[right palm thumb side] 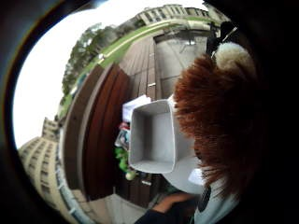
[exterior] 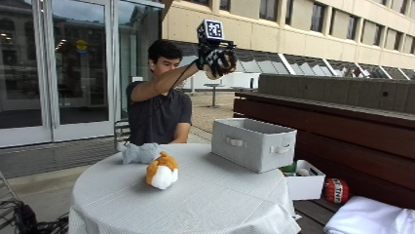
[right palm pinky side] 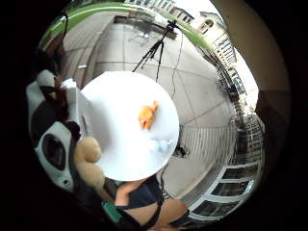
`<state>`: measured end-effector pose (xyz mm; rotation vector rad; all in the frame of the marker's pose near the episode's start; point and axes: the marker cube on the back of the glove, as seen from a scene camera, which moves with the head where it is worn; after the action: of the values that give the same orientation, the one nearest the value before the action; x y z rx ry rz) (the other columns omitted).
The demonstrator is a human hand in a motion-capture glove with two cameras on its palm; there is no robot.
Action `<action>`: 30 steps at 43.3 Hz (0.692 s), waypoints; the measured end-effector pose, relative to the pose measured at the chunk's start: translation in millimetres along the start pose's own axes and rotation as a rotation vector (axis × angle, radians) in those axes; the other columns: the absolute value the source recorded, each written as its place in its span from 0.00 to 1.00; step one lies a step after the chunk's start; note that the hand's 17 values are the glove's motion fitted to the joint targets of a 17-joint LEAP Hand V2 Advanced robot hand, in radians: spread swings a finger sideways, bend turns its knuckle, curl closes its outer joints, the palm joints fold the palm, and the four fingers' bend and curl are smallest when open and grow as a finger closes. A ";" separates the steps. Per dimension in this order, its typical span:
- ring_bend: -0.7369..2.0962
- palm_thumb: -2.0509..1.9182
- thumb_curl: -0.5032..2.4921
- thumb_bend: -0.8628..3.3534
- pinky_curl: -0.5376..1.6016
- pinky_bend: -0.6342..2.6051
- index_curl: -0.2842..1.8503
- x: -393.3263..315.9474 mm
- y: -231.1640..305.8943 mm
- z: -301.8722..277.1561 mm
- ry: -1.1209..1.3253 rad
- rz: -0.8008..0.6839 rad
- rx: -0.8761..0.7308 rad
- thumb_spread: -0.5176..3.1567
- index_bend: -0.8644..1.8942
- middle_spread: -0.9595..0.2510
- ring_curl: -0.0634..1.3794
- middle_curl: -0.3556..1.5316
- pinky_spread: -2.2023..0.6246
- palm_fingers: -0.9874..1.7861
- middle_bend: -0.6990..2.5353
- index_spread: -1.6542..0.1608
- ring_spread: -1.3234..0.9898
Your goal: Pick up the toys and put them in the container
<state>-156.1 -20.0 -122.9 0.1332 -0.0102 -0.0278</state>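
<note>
Holding a plush toy (exterior: 213, 69) high in the air, the gloved right hand (exterior: 217, 57) has its fingers curled round it, well above the container (exterior: 256, 143). The thumb side palm view shows reddish-brown fur (right palm thumb side: 215, 121) close against the palm, with the container open and apparently empty below it. The little finger side palm view shows a tan, rounded part of the same toy (right palm pinky side: 88, 159) beside the glove.

Two more toys lie on the round table (exterior: 214, 204), on the side of the container toward the person: an orange and white one (exterior: 161, 171) nearest the container, and a pale grey one (exterior: 140, 152) just beyond it, near the table's edge.

These toys look soft and light, likely to squash under the fingers rather than slip, and nothing about them seems fragile. A grasp round the body's thickest part should serve best; a limb or ear would probably let the toy dangle and swing. The container's mouth is wide, so a drop from above it looks forgiving.
</note>
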 end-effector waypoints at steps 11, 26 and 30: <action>0.62 0.71 0.47 0.26 0.42 0.46 0.16 -110.8 19.8 13.0 -0.084 -0.136 0.012 0.37 0.36 0.46 0.35 0.45 0.62 0.73 0.27 0.70 0.38; 0.63 0.67 0.47 0.24 0.44 0.50 0.12 -155.3 24.9 72.4 -0.140 -0.170 -0.072 0.39 0.33 0.48 0.36 0.45 0.62 0.67 0.26 0.71 0.38; 0.65 0.65 0.45 0.23 0.46 0.55 0.11 -150.3 16.1 86.9 -0.151 -0.216 -0.122 0.43 0.29 0.53 0.36 0.43 0.62 0.59 0.23 0.71 0.38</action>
<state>-307.0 -11.3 -35.9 0.0092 -0.1442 -0.2535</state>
